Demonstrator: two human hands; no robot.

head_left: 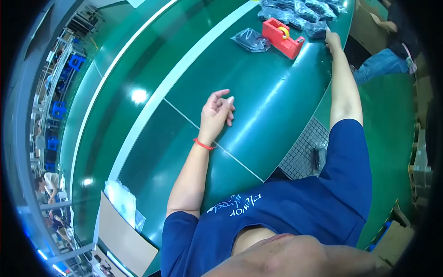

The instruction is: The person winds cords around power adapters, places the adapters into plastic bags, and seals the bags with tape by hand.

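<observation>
My left hand [218, 110] is over the green tabletop [258, 134], palm inward, its fingers loosely curled and apart with nothing in them. A red cord circles that wrist. Stretched far forward, my right hand [332, 40] is at the end of a clear plastic bag with a dark item [317, 30], its thumb against the bag and the other fingers bent and partly hidden. Left of it stands a red tape dispenser [282, 38] with a yellow roll. Another bagged dark item [252, 40] lies alone beyond the dispenser's left side.
Several bagged dark items [295, 13] are heaped at the far end. A cardboard flap [125, 235] and clear plastic bags [122, 201] are at the lower left. A pale rail [184, 60] edges the table's left. Another person [387, 51] stands at the upper right.
</observation>
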